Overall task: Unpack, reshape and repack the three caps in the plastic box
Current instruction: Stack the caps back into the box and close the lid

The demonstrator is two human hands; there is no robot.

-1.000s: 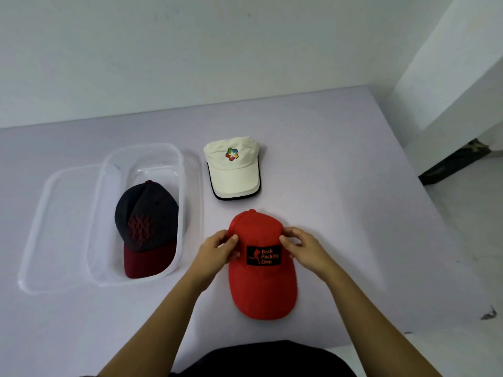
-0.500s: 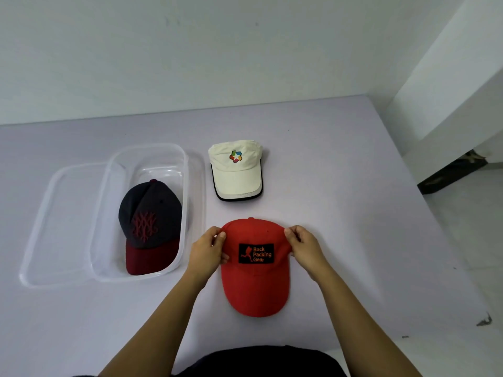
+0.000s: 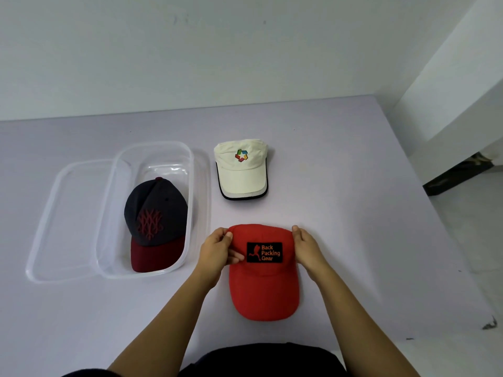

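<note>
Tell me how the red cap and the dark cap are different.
The red cap lies on the table; the dark cap sits inside the plastic box. The left hand and right hand grip the red cap; nothing touches the dark cap. The red cap's brim is red; the dark cap's brim is maroon. Both brims point toward the near table edge.

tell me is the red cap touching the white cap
Apart. The head view shows a strip of bare table between the crown of the red cap and the brim of the white cap.
</note>
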